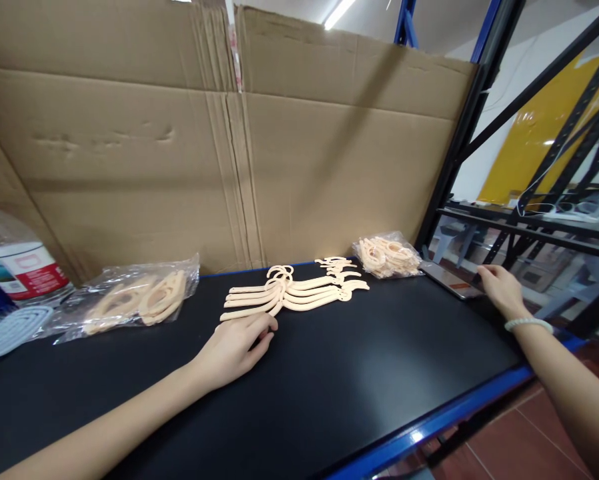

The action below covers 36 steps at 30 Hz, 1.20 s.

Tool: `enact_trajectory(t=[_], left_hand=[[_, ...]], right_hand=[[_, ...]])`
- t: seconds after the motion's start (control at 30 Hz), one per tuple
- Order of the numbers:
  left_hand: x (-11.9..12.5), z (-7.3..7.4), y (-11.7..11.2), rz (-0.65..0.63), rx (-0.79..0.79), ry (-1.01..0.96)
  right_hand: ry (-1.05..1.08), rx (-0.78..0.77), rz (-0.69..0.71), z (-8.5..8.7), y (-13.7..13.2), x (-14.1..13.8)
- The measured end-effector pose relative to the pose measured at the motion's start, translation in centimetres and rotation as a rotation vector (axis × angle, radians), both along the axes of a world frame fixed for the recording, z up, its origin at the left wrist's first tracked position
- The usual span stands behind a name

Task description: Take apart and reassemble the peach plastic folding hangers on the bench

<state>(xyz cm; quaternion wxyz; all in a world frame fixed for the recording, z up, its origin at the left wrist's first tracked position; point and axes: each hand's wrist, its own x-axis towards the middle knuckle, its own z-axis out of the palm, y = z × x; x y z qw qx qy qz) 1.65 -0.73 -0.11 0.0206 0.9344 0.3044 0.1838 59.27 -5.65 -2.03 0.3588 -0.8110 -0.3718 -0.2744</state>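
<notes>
A row of cream plastic hangers (299,291) lies side by side on the black table (359,387). My left hand (237,347) rests palm down on the table just in front of the hangers' left ends, fingers loosely stretched and touching the nearest end, holding nothing. My right hand (499,288) lies at the table's right edge with its fingers flat on a thin grey tablet-like slab (452,280); a bead bracelet is on that wrist. A clear bag of cream hooks (387,255) sits behind the hangers at the right.
A clear bag of cream hangers (139,300) lies at the left, beside a large water bottle (17,257) and a grey ribbed mat (9,330). A cardboard wall (229,147) closes the back. Black and blue metal shelving (539,220) stands at the right.
</notes>
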Motion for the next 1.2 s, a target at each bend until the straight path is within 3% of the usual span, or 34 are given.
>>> enact_trajectory(t=[0.13,0.27,0.33,0.43,0.57,0.7,0.8,0.93,1.2], left_hand=[[0.0,0.1,0.0,-0.005,-0.002,0.002],[0.0,0.1,0.1,-0.006,-0.004,-0.013],[0.0,0.1,0.1,-0.012,-0.005,-0.022],[0.0,0.1,0.0,-0.023,-0.003,-0.019],[0.1,0.3,0.0,-0.017,0.000,-0.025],[0.1,0.4,0.1,-0.006,0.022,-0.037],[0.1,0.3,0.1,0.011,0.050,-0.048],[0.0,0.1,0.2,0.048,0.058,-0.071],[0.1,0.2,0.4,0.076,0.055,-0.064]], right_hand=[[-0.084,0.106,0.024,0.5,0.1,-2.6],[-0.231,0.114,0.216,1.0,1.0,-6.6],[-0.307,0.107,0.356,1.1,1.6,-9.2],[-0.441,0.124,0.709,1.2,2.2,-14.0],[-0.336,0.054,1.067,1.1,2.8,-21.5],[-0.274,0.033,1.330,1.0,4.1,-28.6],[-0.302,0.060,1.440,1.0,5.5,-32.4],[-0.351,0.112,1.506,1.1,6.8,-34.5],[-0.310,0.024,1.484,1.1,6.7,-33.0]])
